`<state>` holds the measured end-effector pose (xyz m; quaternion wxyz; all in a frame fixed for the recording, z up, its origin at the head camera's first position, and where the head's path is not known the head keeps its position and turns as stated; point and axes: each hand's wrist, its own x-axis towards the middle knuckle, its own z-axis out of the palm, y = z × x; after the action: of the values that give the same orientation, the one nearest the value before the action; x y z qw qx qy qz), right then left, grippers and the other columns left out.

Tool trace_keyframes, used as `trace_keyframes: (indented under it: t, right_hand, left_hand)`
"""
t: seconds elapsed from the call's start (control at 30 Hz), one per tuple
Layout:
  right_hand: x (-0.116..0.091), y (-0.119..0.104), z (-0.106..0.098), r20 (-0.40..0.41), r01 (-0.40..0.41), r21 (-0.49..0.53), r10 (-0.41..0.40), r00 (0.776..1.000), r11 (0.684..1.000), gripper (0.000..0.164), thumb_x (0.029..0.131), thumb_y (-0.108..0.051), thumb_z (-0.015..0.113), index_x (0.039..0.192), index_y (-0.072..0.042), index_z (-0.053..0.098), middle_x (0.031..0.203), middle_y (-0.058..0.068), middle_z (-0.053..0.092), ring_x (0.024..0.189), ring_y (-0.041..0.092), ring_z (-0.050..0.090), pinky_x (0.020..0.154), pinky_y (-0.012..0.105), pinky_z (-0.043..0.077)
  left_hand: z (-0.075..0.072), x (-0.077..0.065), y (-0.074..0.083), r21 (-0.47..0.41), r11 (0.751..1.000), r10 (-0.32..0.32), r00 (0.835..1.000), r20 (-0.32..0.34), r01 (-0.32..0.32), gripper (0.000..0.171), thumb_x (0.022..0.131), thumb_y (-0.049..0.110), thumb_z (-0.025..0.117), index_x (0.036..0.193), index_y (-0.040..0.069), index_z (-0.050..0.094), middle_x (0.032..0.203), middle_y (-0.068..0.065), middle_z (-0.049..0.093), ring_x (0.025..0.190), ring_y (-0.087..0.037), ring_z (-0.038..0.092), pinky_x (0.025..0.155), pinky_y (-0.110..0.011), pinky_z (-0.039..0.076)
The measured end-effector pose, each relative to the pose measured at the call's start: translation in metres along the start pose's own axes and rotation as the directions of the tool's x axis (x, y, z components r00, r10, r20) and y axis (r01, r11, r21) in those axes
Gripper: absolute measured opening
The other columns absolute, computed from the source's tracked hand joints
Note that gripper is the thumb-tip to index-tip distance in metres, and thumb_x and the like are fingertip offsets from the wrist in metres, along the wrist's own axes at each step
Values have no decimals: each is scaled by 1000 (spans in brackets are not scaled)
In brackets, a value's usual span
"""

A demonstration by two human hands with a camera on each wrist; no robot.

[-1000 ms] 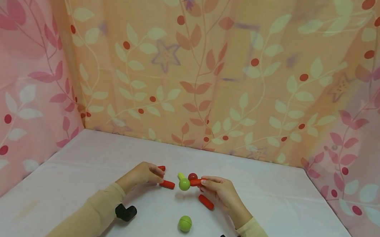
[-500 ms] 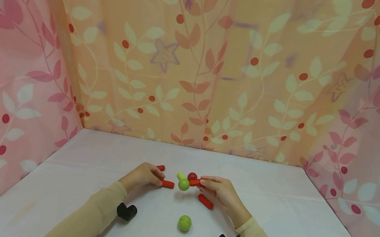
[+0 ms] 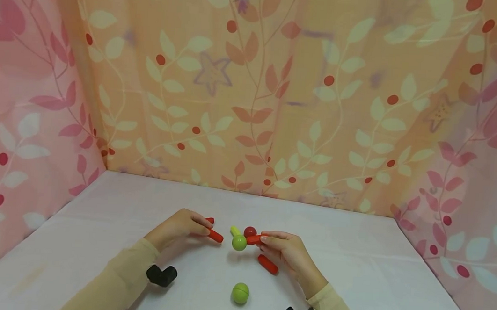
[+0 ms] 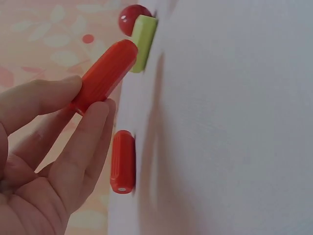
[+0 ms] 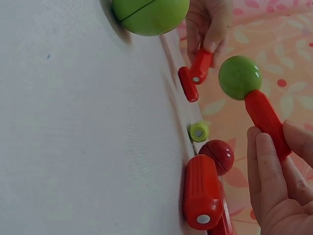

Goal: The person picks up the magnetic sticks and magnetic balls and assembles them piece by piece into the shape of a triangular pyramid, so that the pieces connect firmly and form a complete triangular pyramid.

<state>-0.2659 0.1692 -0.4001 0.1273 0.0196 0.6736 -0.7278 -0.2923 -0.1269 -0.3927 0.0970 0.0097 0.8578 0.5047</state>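
Observation:
My left hand [image 3: 181, 227] pinches a red ribbed stick [image 4: 107, 73] between thumb and fingertips, raised off the table and tilted. My right hand [image 3: 291, 253] pinches a second red stick [image 5: 266, 120]; a green ball [image 5: 240, 77] is joined to its far end, in the air. Beyond them lie a yellow-green stick [image 3: 235, 231] and a dark red ball [image 5: 218, 156]. Another red stick [image 4: 122, 161] lies behind my left hand. Below my right hand rests a red stick [image 3: 267, 264] with a pale disc in its end. In the right wrist view, one more red stick [image 5: 226, 215] is partly hidden.
A loose green ball [image 3: 240, 293] with a seam sits on the white table cover [image 3: 80, 221], nearer than both hands. Black devices [image 3: 162, 276] are worn at both wrists. Floral curtains [image 3: 252, 89] enclose the back and sides.
My left hand has drawn slightly left, and its red stick has swung so that the free end points more downward. My right hand keeps its stick and green ball almost still.

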Motion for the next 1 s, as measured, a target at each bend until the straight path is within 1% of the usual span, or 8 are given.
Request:
trace_keyframes:
  t: [0.13,0.23,0.33,0.4,0.53,0.73,0.9,1.0]
  right_hand:
    - [0,-1,0,-2,-2,-4,2,1000,1000,48,91,-13,72,129,12,58,105,10,74,89,16,74,86,34,58]
    - [0,-1,-1,0,1,-3,-1,1000,1000,48,91,-12,71,129,13,57,105,10,73,89,16,74,86,34,58]
    - [1,-1,-1,-1,1,-10,-1,1000,1000,46,91,-12,72,128,12,58,104,10,74,89,16,74,86,34,58]
    - [1,0,-1,1,-1,-17,1,1000,1000,46,91,-12,72,128,12,59,104,10,74,89,16,74,86,34,58]
    - [0,1,-1,5,0,-16,1,1000,1000,47,91,-12,71,129,13,58,105,10,73,89,15,73,86,33,58]
    - [0,3,-2,2,-2,-29,2,1000,1000,48,90,-14,73,128,12,59,106,12,75,89,16,74,84,31,59]
    - [0,4,0,32,5,-26,-4,999,1000,46,91,-13,72,127,13,60,111,14,73,90,16,74,86,33,58]
    - [0,5,1,42,7,-25,-6,999,1000,45,91,-12,71,126,13,60,112,14,73,91,17,74,87,34,58]
  left_hand:
    - [-1,-1,3,-115,993,2,1000,-1,-2,25,82,13,79,105,4,76,117,-10,70,102,-19,62,85,-29,52]
    - [0,0,5,-223,975,-1,1000,5,3,26,85,11,77,108,0,73,110,-9,71,91,-14,67,82,-26,57]
    - [2,2,5,-301,953,3,1000,3,-2,27,86,9,75,110,-5,71,104,-9,73,86,-13,70,81,-28,59]
    - [3,2,4,-333,943,15,1000,3,-13,31,87,8,74,113,-8,69,102,-8,74,84,-12,70,82,-28,59]
    - [9,3,4,-369,929,23,1000,-11,-26,31,87,6,74,113,-10,68,96,-7,74,81,-11,70,80,-28,60]
    - [15,3,6,-370,929,-4,999,-48,-15,20,87,9,76,99,-5,70,90,-7,73,78,-13,71,79,-29,60]
    - [17,0,7,-387,921,25,998,-60,-46,21,86,9,76,99,-7,71,90,-7,73,79,-13,72,80,-29,60]
    - [17,-1,8,-381,923,45,997,-56,-63,22,86,10,76,100,-7,72,92,-8,73,81,-14,72,81,-29,60]
